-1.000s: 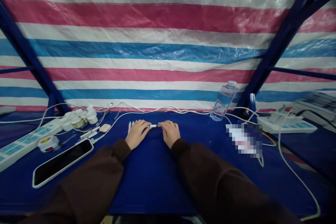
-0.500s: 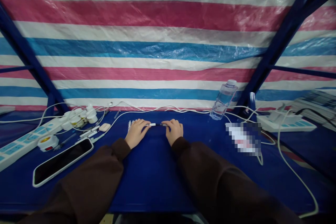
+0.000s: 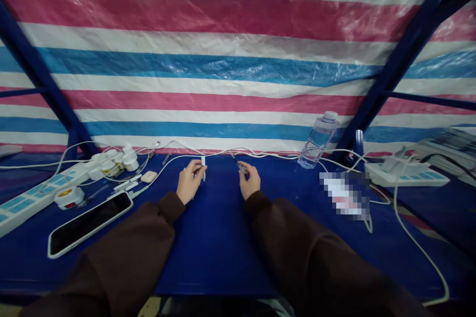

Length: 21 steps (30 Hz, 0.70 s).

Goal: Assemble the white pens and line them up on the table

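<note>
Near the middle of the blue table [image 3: 219, 237], my left hand [image 3: 190, 181] is closed on a white pen cap [image 3: 203, 161], which stands roughly upright at the fingertips. A thin dark piece also shows between those fingers, too small to name. To its right, my right hand [image 3: 250, 181] pinches a dark pen [image 3: 238, 163], whose thin tip points up and to the left. A gap of bare table separates the two hands, and the cap and pen are apart.
A phone [image 3: 91, 223], a power strip [image 3: 44, 190] with plugs, an earphone case [image 3: 148, 177] and several pens [image 3: 126, 184] lie left. White cables run along the back. At right are a water bottle [image 3: 318, 139], a blurred packet [image 3: 344, 195] and another power strip [image 3: 409, 176].
The dark pen and white piece, earlier in one line between my hands, are now apart. Both have turned from level to pointing upward. The white items under my left hand no longer show there.
</note>
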Tool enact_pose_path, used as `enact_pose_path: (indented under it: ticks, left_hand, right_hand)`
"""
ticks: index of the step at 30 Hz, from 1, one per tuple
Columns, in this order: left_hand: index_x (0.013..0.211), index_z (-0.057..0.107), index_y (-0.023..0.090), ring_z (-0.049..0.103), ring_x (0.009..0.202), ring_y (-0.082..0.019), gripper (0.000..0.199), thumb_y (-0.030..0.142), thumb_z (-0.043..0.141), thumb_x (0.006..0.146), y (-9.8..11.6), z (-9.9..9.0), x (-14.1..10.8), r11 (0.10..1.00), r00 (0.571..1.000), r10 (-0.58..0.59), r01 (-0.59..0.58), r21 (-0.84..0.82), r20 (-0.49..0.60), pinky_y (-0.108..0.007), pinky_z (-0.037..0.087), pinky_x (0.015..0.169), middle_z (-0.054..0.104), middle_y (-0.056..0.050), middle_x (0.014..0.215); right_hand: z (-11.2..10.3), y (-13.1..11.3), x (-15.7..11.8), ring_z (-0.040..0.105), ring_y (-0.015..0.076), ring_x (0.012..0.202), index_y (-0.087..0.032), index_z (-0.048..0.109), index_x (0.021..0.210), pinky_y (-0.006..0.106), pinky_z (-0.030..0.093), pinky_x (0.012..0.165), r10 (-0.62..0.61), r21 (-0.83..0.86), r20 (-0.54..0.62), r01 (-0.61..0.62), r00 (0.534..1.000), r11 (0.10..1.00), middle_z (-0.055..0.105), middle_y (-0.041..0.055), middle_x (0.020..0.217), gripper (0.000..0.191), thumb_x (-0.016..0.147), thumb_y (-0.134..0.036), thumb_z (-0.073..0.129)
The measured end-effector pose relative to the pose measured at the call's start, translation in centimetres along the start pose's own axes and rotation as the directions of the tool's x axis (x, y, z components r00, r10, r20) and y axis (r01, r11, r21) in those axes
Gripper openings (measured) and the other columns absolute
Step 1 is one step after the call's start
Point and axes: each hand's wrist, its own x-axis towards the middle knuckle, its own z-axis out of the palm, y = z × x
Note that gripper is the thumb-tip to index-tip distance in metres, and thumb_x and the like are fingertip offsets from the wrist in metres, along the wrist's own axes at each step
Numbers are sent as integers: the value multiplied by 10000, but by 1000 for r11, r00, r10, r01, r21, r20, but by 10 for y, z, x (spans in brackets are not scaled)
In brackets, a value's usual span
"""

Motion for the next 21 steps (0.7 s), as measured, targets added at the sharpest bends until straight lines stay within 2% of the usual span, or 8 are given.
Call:
enact_pose_path:
  ticks: [4,7,13,21]
  left_hand:
    - [929,437,197,661,649,-175,289,435,537,798,-4,1,3,948,987,-158,163,-273,39,-271,498,570,705,-69,838]
    - [919,406,190,665,593,-182,343,458,561,770,-8,2,6,896,972,-226,233,-378,62,-249,490,482,701,-73,792]
    - [923,403,184,661,527,-181,372,471,570,755,-8,2,7,859,957,-273,288,-424,95,-209,458,397,681,-46,736]
    - [918,432,181,633,462,-162,377,488,570,748,-4,1,5,867,961,-259,274,-415,93,-199,435,371,616,28,598]
  right_hand:
    - [12,10,4,584,173,726,-162,550,1016,314,462,666,136,333,1,-128,991,934,614,72,840,290,778,-319,494]
    - [16,12,6,590,143,607,-167,508,988,302,477,615,252,449,41,-243,967,860,612,48,784,334,734,-383,536]
    - [13,7,4,579,105,465,-171,441,1035,224,420,450,329,459,119,-346,937,818,615,14,801,436,702,-442,517]
    - [10,1,4,571,91,411,-178,440,1031,184,367,377,360,431,152,-389,921,814,615,0,795,455,684,-459,531]
